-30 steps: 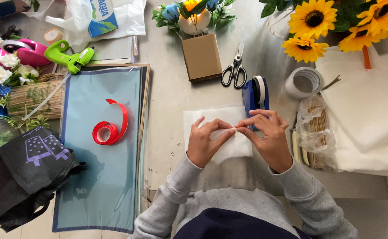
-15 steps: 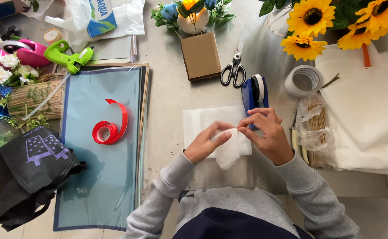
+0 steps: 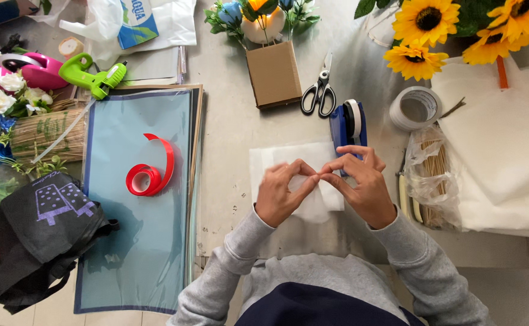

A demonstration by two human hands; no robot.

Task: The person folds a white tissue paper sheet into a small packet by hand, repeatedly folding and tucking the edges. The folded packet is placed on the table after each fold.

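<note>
My left hand (image 3: 282,192) and my right hand (image 3: 361,181) meet fingertip to fingertip over a sheet of white tissue paper (image 3: 279,158) that lies on the grey table. Both pinch a small, barely visible strip, likely clear tape, between thumbs and forefingers. Just beyond my right hand stands a blue tape dispenser (image 3: 348,125) with a white roll. Black-handled scissors (image 3: 319,93) lie a little further away, beside a small brown cardboard box (image 3: 273,73) with artificial flowers behind it.
A coil of red ribbon (image 3: 150,175) rests on teal wrapping sheets (image 3: 126,241) at left. Farther left are a black bag (image 3: 41,235), a green glue gun (image 3: 92,75) and a pink tape dispenser (image 3: 29,67). Sunflowers (image 3: 421,27), a white tape roll (image 3: 414,108), bagged sticks (image 3: 433,175) and stacked white sheets (image 3: 506,157) lie at right.
My hands drew slightly apart half a second ago and have come back together, fingertips touching over the white paper. Nothing else on the table moved.
</note>
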